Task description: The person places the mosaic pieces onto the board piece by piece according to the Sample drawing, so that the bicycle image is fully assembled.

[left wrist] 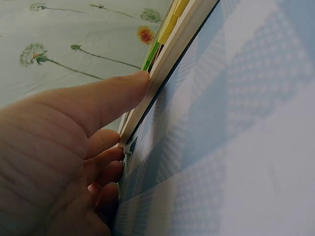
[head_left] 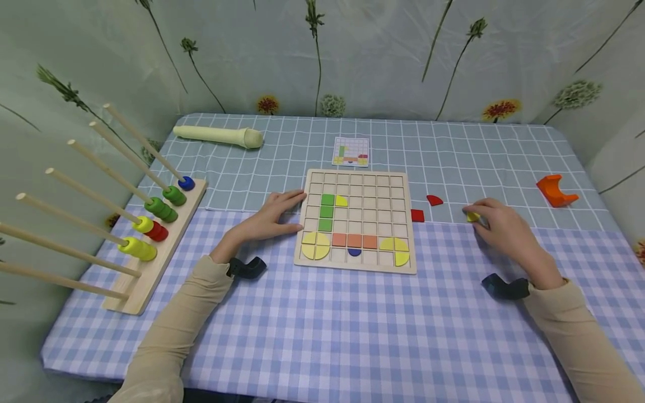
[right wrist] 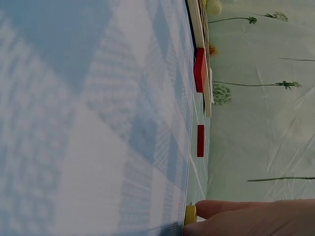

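My left hand [head_left: 274, 217] rests at the left edge of a wooden grid board [head_left: 410, 246], its thumb and fingertips against the side. On the board sit several green squares [head_left: 326, 212], orange squares [head_left: 354, 240], yellow quarter-circle pieces [head_left: 316, 246] and a blue half-round piece [head_left: 355, 252]. To the right, my right hand [head_left: 506, 229] pinches a small yellow piece [head_left: 471, 216] between thumb and finger, low over the tablecloth. The fingers partly hide its shape. Between that hand and the board lie a red square [head_left: 417, 215] and a red quarter-circle piece [head_left: 435, 200].
Behind the board lies a printed pattern card [head_left: 350, 151]. A wooden peg stand [head_left: 171, 246] with coloured beads is at the left, its long pegs leaning outward. A pale green microphone-shaped toy [head_left: 219, 135] lies back left. An orange curved piece [head_left: 556, 191] is at the far right.
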The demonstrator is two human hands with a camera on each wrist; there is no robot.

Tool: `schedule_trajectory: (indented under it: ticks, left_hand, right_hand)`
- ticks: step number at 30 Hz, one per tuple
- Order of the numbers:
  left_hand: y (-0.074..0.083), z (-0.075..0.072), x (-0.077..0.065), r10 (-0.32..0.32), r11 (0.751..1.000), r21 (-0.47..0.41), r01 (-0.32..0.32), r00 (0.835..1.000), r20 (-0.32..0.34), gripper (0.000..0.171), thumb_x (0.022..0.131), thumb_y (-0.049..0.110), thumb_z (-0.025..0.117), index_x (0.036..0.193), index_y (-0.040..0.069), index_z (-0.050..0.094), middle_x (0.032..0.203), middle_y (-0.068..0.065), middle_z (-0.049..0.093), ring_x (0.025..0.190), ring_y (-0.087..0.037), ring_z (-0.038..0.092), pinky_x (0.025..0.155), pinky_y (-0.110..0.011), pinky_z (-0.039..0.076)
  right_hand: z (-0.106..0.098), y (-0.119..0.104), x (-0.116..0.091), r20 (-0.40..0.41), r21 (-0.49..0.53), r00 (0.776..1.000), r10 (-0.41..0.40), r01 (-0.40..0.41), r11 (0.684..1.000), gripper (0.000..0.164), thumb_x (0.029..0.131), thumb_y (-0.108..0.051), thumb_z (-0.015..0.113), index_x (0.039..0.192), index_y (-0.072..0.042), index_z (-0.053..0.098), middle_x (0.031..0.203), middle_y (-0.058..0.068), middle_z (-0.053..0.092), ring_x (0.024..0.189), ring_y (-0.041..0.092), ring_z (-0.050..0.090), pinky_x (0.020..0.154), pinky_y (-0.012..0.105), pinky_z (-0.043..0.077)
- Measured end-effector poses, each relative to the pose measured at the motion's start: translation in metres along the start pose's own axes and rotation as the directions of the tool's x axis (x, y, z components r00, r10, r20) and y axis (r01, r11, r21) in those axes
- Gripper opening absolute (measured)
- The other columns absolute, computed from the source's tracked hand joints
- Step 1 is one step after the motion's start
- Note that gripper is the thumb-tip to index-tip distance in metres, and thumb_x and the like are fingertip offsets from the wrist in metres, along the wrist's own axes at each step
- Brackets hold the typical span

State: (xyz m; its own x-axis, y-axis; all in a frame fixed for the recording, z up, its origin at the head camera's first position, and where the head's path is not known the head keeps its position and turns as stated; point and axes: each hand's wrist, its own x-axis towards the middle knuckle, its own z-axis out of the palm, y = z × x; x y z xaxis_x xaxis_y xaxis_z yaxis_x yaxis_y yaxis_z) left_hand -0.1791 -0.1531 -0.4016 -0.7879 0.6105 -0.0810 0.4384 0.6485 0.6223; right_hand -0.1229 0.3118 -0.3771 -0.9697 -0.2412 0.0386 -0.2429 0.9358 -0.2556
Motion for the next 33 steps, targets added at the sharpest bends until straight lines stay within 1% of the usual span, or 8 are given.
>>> schedule_trajectory:
  ticks: [6,10,14,17,22,25,29,33]
  left_hand:
    - [0.000,-0.001,0.000,0.011,1.000,0.011,-0.011,1.000,-0.004,0.076,0.087,0.029,0.065,0.149,0.012,0.026,0.157,-0.009,0.021,0.125,-0.028,0.026,0.104,-0.049,0.026]
    - [0.000,-0.002,0.000,0.013,1.000,0.009,-0.013,1.000,-0.003,0.076,0.087,0.029,0.065,0.149,0.012,0.026,0.157,-0.009,0.021,0.126,-0.029,0.026,0.104,-0.050,0.026]
    - [0.000,-0.002,0.001,0.017,1.000,0.013,-0.017,1.000,-0.004,0.076,0.087,0.030,0.065,0.149,0.012,0.026,0.157,-0.009,0.021,0.126,-0.029,0.026,0.104,-0.050,0.026]
    - [-0.001,-0.002,0.001,0.017,1.000,0.013,-0.017,1.000,-0.003,0.075,0.088,0.030,0.065,0.149,0.012,0.026,0.157,-0.009,0.021,0.126,-0.029,0.026,0.104,-0.049,0.026]
    - [0.000,-0.001,0.000,0.021,1.000,0.016,-0.021,1.000,-0.002,0.074,0.088,0.029,0.064,0.149,0.010,0.026,0.157,-0.010,0.021,0.125,-0.029,0.026,0.104,-0.049,0.026]
    - [0.000,-0.001,0.000,0.024,1.000,0.016,-0.024,1.000,-0.003,0.074,0.088,0.029,0.064,0.149,0.010,0.026,0.157,-0.011,0.021,0.125,-0.029,0.026,0.104,-0.049,0.026]
    - [0.001,-0.001,-0.001,0.019,1.000,0.018,-0.019,1.000,-0.009,0.074,0.088,0.029,0.064,0.149,0.010,0.026,0.157,-0.011,0.022,0.124,-0.029,0.027,0.104,-0.049,0.026]
    - [0.000,0.000,-0.001,0.013,1.000,0.015,-0.012,1.000,-0.008,0.074,0.088,0.029,0.064,0.149,0.010,0.026,0.157,-0.011,0.022,0.124,-0.029,0.027,0.104,-0.049,0.027]
  right_hand:
    - [-0.002,0.002,0.000,0.022,-0.017,1.000,0.012,-0.011,1.000,0.030,0.082,0.003,0.061,0.111,0.008,0.063,0.106,0.027,0.059,0.095,0.040,0.056,0.083,0.056,0.045]
    - [-0.003,0.004,0.001,0.037,-0.052,0.999,0.022,-0.020,0.998,0.028,0.082,-0.001,0.065,0.108,0.009,0.065,0.099,0.027,0.062,0.088,0.038,0.057,0.080,0.054,0.046]
    - [-0.005,0.004,0.002,0.052,-0.052,0.998,0.034,-0.031,0.998,0.028,0.082,-0.007,0.068,0.104,0.010,0.066,0.091,0.024,0.064,0.081,0.033,0.056,0.078,0.052,0.047]
    - [-0.006,0.002,0.002,0.055,-0.041,0.998,0.039,-0.037,0.998,0.029,0.081,-0.010,0.068,0.102,0.010,0.067,0.089,0.023,0.065,0.081,0.032,0.056,0.078,0.052,0.046]
    - [-0.007,-0.007,-0.002,0.047,-0.036,0.997,0.058,-0.056,0.998,0.031,0.082,-0.015,0.068,0.101,0.010,0.067,0.091,0.024,0.066,0.083,0.034,0.057,0.078,0.051,0.046]
    - [-0.007,-0.016,-0.005,0.024,-0.039,0.998,0.052,-0.051,0.998,0.031,0.081,-0.016,0.069,0.100,0.009,0.068,0.092,0.024,0.066,0.084,0.034,0.058,0.077,0.050,0.047]
    - [-0.006,-0.027,-0.009,-0.048,-0.016,0.999,0.000,-0.001,1.000,0.026,0.078,-0.013,0.071,0.095,0.007,0.069,0.088,0.021,0.066,0.078,0.031,0.058,0.073,0.048,0.049]
    - [-0.002,-0.038,-0.011,-0.122,0.019,0.991,-0.056,0.059,0.998,0.023,0.076,-0.012,0.074,0.092,0.005,0.069,0.085,0.019,0.067,0.068,0.023,0.052,0.061,0.035,0.047]
